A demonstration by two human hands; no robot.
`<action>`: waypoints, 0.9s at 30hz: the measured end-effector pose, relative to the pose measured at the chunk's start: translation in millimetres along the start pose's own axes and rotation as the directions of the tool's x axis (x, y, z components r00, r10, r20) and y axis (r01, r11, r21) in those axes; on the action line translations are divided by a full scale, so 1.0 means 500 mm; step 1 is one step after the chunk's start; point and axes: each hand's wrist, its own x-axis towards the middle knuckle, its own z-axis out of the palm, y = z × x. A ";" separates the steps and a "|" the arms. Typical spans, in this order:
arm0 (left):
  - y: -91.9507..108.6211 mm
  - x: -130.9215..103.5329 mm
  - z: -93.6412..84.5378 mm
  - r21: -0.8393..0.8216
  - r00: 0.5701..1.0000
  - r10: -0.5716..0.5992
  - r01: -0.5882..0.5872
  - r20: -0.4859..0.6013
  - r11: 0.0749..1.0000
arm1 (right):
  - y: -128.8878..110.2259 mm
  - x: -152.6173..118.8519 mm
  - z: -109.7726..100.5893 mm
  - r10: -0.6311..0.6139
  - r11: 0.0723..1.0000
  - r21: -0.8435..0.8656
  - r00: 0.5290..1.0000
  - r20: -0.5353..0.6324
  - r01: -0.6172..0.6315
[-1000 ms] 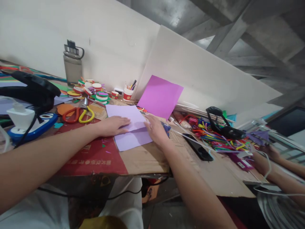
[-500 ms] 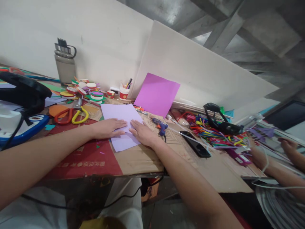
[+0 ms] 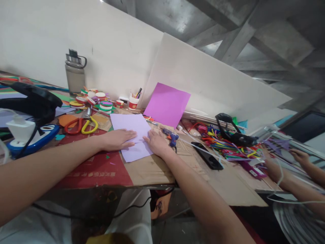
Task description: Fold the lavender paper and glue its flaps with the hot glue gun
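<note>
Two light purple sheets of paper [image 3: 129,123] overlap, or one is folded, on the cardboard-covered table in front of me; I cannot tell which. My left hand [image 3: 119,139] lies flat on the paper's left part, fingers stretched to the right. On its right edge rests my right hand [image 3: 157,142], palm down with fingers extended. Neither hand grips anything. Just right of my right hand lies a blue glue gun [image 3: 172,138]. To the left are scissors [image 3: 81,125] with one red and one yellow handle.
A magenta sheet [image 3: 167,105] leans against the white board. Paper tape rolls [image 3: 101,101], a bottle [image 3: 75,76] and a cup of pens [image 3: 133,101] stand behind. Right are a phone [image 3: 207,156], colourful pipe cleaners [image 3: 220,139] and another person's hands [image 3: 301,157]. A blue power strip [image 3: 35,142] lies left.
My right hand has slid a little to the right along the paper, apart from the left hand. The camera view has shifted slightly.
</note>
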 end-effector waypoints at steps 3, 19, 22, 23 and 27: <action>0.005 0.002 -0.001 0.012 1.000 -0.012 0.012 -0.005 1.000 | -0.010 -0.002 0.001 -0.072 0.996 0.047 0.997 -0.025 0.073; -0.003 0.009 -0.011 -0.091 0.991 -0.129 0.130 0.023 0.987 | 0.006 0.010 0.000 -0.114 0.992 0.054 0.994 -0.005 0.114; -0.004 0.004 -0.016 -0.094 0.985 -0.175 0.173 -0.008 0.980 | 0.008 0.011 0.000 -0.045 0.999 0.016 0.999 0.002 0.045; -0.004 0.002 -0.017 -0.086 0.980 -0.195 0.192 -0.027 0.978 | 0.006 0.011 -0.002 -0.019 1.000 0.005 1.000 0.005 0.019; -0.006 -0.002 -0.011 0.006 0.972 -0.215 0.217 -0.097 0.976 | -0.002 0.009 -0.006 0.059 0.998 -0.028 0.998 0.014 -0.058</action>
